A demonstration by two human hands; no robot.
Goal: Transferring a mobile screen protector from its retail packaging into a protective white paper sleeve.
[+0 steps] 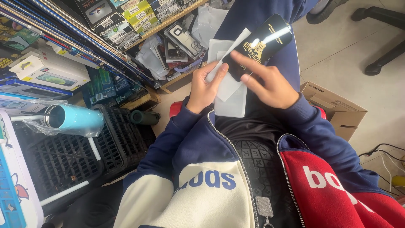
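My left hand (203, 88) pinches a white paper sleeve (230, 90) in front of my chest. My right hand (270, 84) grips a flat black glossy screen-protector sheet (263, 42) that sticks up and to the right out of the white sleeve. The two hands sit close together above my lap, fingertips almost touching. I wear a navy, cream and red zip jacket (211, 169).
A cluttered shelf (168, 25) of boxed phone accessories and cases stands ahead on the left. A light blue bottle (74, 119) lies on a black plastic crate (76, 156). A cardboard box (333, 107) rests on the tiled floor at right, near a chair base (379, 38) and cables (388, 160).
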